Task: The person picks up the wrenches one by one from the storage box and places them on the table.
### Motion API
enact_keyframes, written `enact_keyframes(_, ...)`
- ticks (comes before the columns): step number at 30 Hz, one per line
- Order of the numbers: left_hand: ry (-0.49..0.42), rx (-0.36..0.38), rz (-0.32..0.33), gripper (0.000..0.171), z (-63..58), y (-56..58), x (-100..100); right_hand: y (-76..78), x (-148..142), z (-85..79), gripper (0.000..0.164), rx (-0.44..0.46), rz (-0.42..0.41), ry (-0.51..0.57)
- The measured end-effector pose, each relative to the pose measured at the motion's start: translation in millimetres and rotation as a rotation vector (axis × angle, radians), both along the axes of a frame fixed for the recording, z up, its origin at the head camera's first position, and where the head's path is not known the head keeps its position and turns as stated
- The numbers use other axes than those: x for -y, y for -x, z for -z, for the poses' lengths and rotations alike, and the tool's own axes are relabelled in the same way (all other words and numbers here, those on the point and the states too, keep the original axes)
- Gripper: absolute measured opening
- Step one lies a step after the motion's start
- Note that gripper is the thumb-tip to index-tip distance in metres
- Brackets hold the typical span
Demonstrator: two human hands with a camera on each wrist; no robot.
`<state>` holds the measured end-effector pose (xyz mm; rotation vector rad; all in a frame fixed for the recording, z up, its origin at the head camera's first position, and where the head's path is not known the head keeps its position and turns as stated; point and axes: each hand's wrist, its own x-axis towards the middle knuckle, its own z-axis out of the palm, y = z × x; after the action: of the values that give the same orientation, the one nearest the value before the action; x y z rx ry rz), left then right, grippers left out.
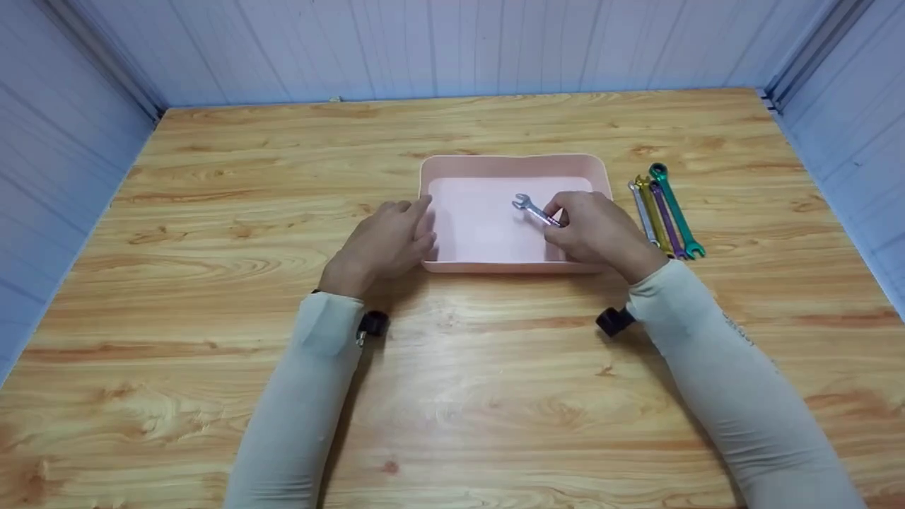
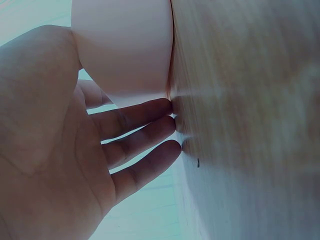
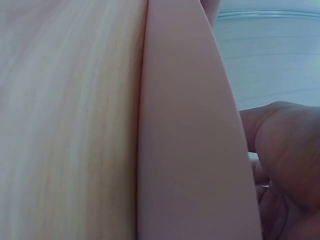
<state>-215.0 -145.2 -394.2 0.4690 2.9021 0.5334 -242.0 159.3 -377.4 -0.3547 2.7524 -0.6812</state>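
Note:
My right hand pinches a small silver wrench over the pink tray, its open-ended head pointing to the far left. In the right wrist view the tray's near wall hides the wrench and most of the fingers. At the tray's left end, my left hand grips the wall, with the thumb reaching over the rim. The left wrist view shows three fingers of that hand extended outside the tray, their fingertips down at the tabletop.
To the right of the tray lie several wrenches side by side: a green one, a purple one, a gold one and a silver one. The wood-grain table meets pale panel walls at the back and sides.

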Motion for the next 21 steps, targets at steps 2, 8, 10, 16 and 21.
enact_keyframes(2,0.003,0.003,-0.005,0.062,0.2,0.2,-0.5,-0.4,-0.9,-2.1,0.026,-0.003,0.006,-0.003)
enact_keyframes(8,0.007,0.018,-0.023,0.062,-0.1,0.4,-1.5,-0.9,-4.2,-9.7,0.027,0.008,0.04,0.007)
enact_keyframes(10,0.006,0.016,-0.022,0.062,-0.1,0.6,-1.2,-0.9,-6.3,-11.4,0.027,0.0,0.043,0.018)
enact_keyframes(16,0.001,0.014,-0.016,0.063,-0.4,1.0,-0.7,-0.9,-11.0,-16.9,0.031,0.01,0.053,0.062)
enact_keyframes(21,-0.007,0.025,-0.024,0.063,-0.6,0.3,-0.7,-1.6,-13.3,-20.7,0.031,-0.026,0.04,0.075)
